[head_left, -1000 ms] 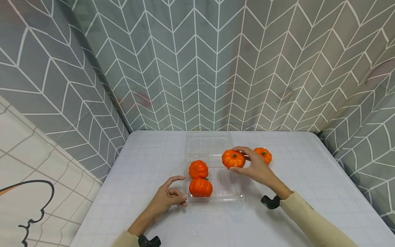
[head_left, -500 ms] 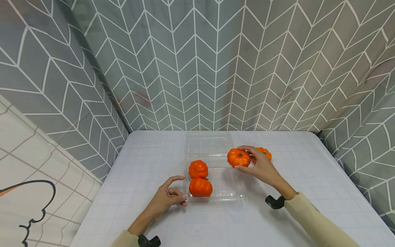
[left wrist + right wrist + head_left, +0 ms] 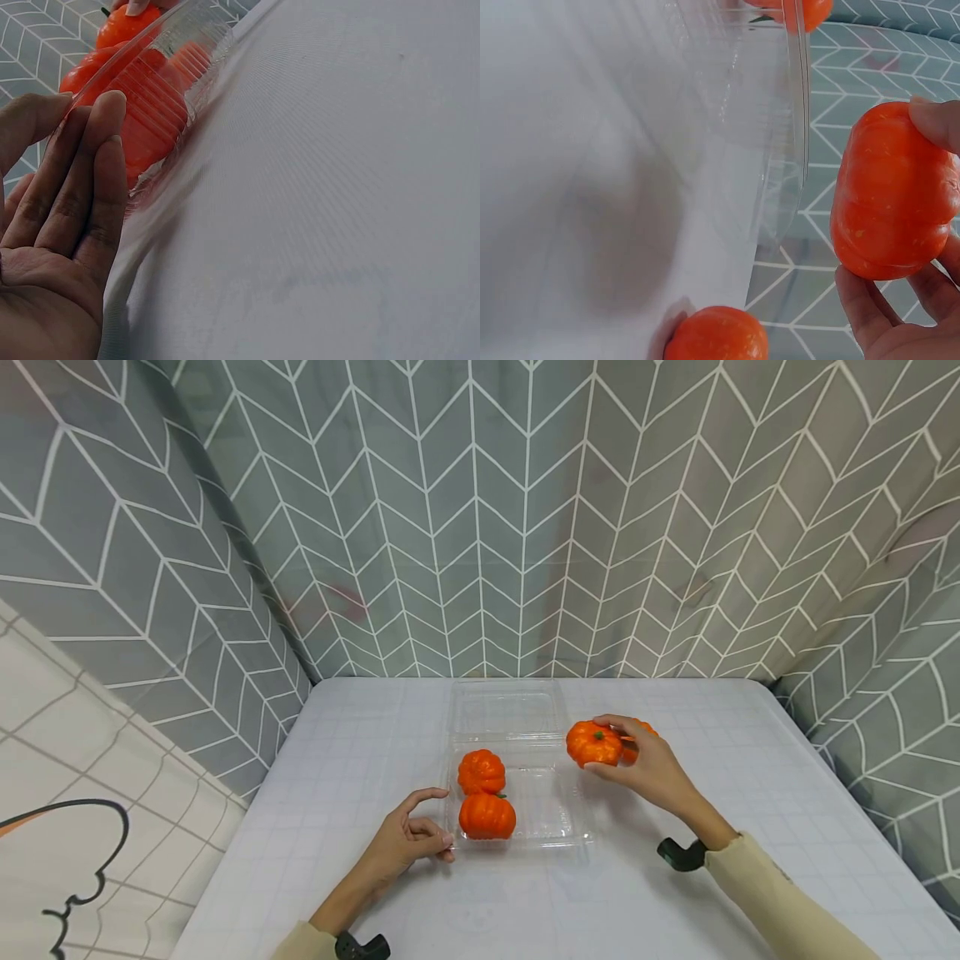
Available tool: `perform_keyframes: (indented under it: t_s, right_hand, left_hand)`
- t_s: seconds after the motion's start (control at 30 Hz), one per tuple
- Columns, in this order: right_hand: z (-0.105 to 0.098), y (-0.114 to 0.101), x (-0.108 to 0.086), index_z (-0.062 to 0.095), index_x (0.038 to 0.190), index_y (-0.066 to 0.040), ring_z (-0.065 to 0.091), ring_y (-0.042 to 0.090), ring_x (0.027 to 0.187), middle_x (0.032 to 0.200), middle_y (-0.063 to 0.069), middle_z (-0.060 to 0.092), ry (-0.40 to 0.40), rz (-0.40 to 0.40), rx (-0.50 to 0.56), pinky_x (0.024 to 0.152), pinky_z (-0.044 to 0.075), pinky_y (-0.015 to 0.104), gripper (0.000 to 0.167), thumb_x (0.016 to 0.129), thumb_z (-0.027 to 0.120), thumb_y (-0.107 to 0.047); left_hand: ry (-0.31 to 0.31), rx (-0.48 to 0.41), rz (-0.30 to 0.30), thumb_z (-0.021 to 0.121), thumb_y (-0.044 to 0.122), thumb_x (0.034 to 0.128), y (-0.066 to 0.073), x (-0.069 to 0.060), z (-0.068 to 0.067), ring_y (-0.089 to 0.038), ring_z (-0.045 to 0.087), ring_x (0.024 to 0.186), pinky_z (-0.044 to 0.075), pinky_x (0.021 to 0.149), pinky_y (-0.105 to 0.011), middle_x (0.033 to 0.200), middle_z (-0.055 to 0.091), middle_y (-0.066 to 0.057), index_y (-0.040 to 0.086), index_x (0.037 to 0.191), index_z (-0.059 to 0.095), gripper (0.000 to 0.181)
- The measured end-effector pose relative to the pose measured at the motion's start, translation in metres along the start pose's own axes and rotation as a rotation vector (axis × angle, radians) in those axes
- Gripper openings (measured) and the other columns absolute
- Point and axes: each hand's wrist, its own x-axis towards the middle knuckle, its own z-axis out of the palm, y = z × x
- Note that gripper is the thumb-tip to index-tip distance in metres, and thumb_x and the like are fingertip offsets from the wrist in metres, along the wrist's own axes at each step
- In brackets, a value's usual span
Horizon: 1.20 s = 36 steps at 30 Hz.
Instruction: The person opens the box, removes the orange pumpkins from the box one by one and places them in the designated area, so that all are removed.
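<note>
My right grip (image 3: 654, 768) is pinching a pumpkin (image 3: 591, 743) by its sides; my left grip (image 3: 411, 835) is pinching the clear container (image 3: 546, 797) edge, likely steadying it.

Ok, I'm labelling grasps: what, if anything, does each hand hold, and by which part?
The right hand holds an orange pumpkin by opposite sides; the left hand pinches the clear container by its rim.

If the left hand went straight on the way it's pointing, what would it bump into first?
The left hand would first meet the clear container, which it touches; past its wall sit two orange pumpkins, though which comes next is unclear.
</note>
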Motion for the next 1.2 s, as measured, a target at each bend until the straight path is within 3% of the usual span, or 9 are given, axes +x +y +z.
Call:
perform_keyframes:
  t_s: [0.47,0.93,1.2]
  right_hand:
    - [-0.014,0.012,-0.004,0.06,0.138,-0.019,0.064,0.027,0.115,0.136,0.005,0.061,0.034,0.051,-0.048,0.09,0.047,0.013,0.066,0.082,0.09,-0.036]
    - [-0.025,0.022,-0.009,0.06,0.138,-0.013,0.058,0.027,0.118,0.132,0.011,0.063,0.09,0.028,-0.091,0.093,0.039,0.003,0.066,0.081,0.091,-0.028]
    - [-0.035,0.028,-0.012,0.058,0.14,-0.015,0.057,0.035,0.119,0.137,0.014,0.059,0.095,0.079,-0.106,0.091,0.036,0.002,0.068,0.082,0.09,-0.032]
  left_hand:
    - [0.004,0.005,0.0,0.08,0.012,0.091,0.001,0.0,0.0,-0.029,0.076,0.078,0.06,0.086,-0.045,0.088,0.075,-0.014,0.01,0.155,0.036,0.078]
    - [0.004,0.004,-0.003,0.079,0.01,0.0918,-0.001,0.001,0.0,-0.029,0.076,0.078,0.06,0.087,-0.045,0.087,0.075,-0.013,0.011,0.155,0.036,0.077]
    - [0.001,-0.001,-0.01,0.079,0.009,0.0919,-0.002,0.002,-0.001,-0.029,0.076,0.078,0.059,0.089,-0.046,0.087,0.075,-0.013,0.011,0.155,0.036,0.076]
